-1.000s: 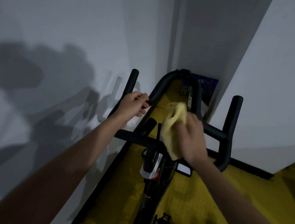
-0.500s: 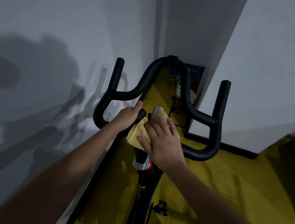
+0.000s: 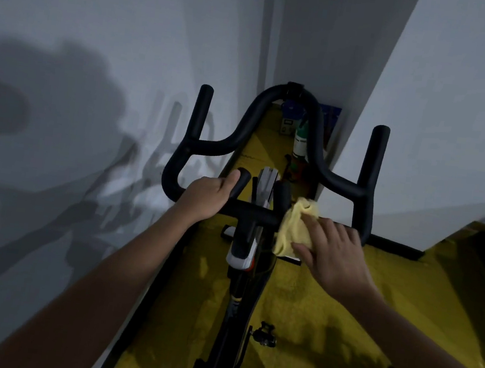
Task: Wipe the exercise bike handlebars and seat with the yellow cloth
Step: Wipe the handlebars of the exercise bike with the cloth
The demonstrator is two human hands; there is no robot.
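Observation:
The black handlebars (image 3: pixel 322 162) of the exercise bike fill the middle of the view, with two upright horns and a looped front bar. My left hand (image 3: pixel 208 193) grips the short inner grip left of the stem. My right hand (image 3: pixel 331 251) presses the crumpled yellow cloth (image 3: pixel 295 224) onto the cross bar just right of the stem (image 3: pixel 243 244). The seat is not in view.
White walls close in on the left and right. A green bottle (image 3: pixel 300 143) and small boxes stand in the far corner on the yellow floor (image 3: pixel 324 329). A pedal (image 3: pixel 265 334) sticks out below the frame.
My right hand has slid the cloth from the stem's centre to the right along the cross bar. My left hand keeps its hold on the inner grip.

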